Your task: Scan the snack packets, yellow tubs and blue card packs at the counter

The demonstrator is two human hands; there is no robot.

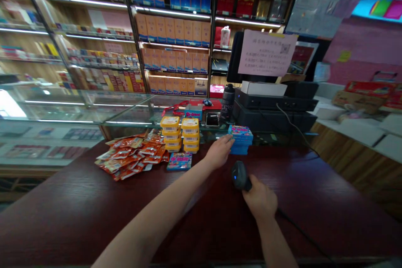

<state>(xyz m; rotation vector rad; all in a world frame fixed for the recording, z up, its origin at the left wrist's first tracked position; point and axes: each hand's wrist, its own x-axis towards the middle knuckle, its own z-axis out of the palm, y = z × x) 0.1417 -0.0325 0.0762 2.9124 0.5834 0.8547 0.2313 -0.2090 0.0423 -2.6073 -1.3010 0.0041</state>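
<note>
My left hand (219, 152) reaches forward with fingers stretched out, its fingertips at the left edge of a stack of blue, colourfully printed flat packs (241, 138). Whether it grips any of them I cannot tell. Closed around the handle of a dark barcode scanner (240, 175) is my right hand (260, 199); a small blue light shows on the scanner's head. A single blue pack (179, 161) lies left of my left hand. Behind it stand two stacks of yellow tubs (190, 136). Farther left is a heap of orange foil packets (132, 155).
The scanner's cable (301, 232) trails across the dark wooden counter (78, 222). A black bottle (228, 100), a phone-like device (212, 119) and a monitor with a paper sign (266, 53) stand behind. Glass showcases (125, 113) and stocked shelves line the back.
</note>
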